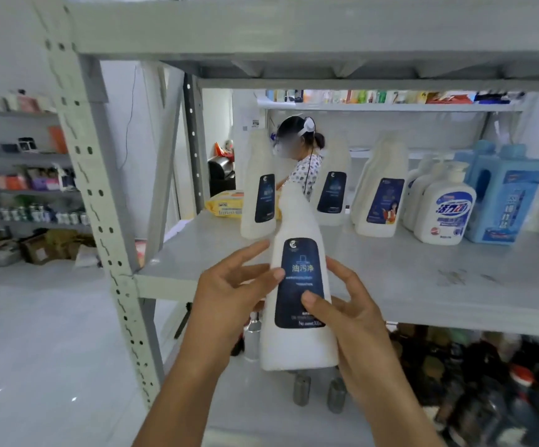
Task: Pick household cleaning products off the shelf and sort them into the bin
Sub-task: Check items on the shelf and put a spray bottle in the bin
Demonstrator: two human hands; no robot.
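Observation:
A tall white bottle [297, 343] with a dark blue label is held upright in front of the grey metal shelf [406, 285]. My right hand [355, 321] grips its lower right side, thumb pressed on the label. My left hand [229, 295] is at its left side, thumb touching the label's edge, the other fingers extended behind the bottle. Further back on the shelf stand similar white bottles [260, 195], a white pump bottle [443, 211] and a blue jug [505, 198]. No bin is in view.
A yellow wipes pack [224, 204] lies at the shelf's back left. Dark bottles [487, 382] and two small grey cans [302, 388] fill the lower shelf. A perforated upright post [100, 195] stands at left. Another person [303, 156] works beyond the shelf.

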